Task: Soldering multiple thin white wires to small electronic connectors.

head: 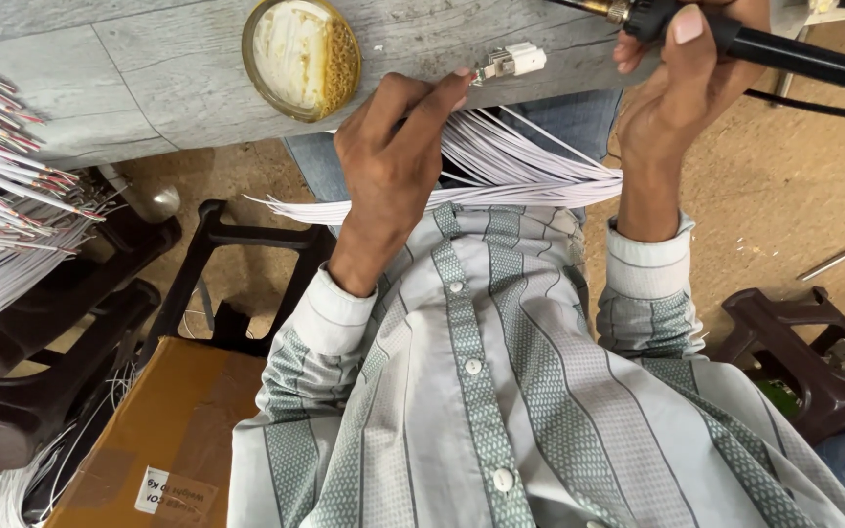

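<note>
Top centre of frame: small white connector is pinched at fingertips of left hand, over table edge. Soldering iron is gripped closed in right hand, upper right, tip not on connector. White wire bundle lies on lap, judged unprocessed; stripped wires piled at left, judged prepped. Flux tin open.

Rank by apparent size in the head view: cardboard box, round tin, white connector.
1. cardboard box, though it is cut off and nearer the camera
2. round tin
3. white connector at the left hand fingertips
</note>
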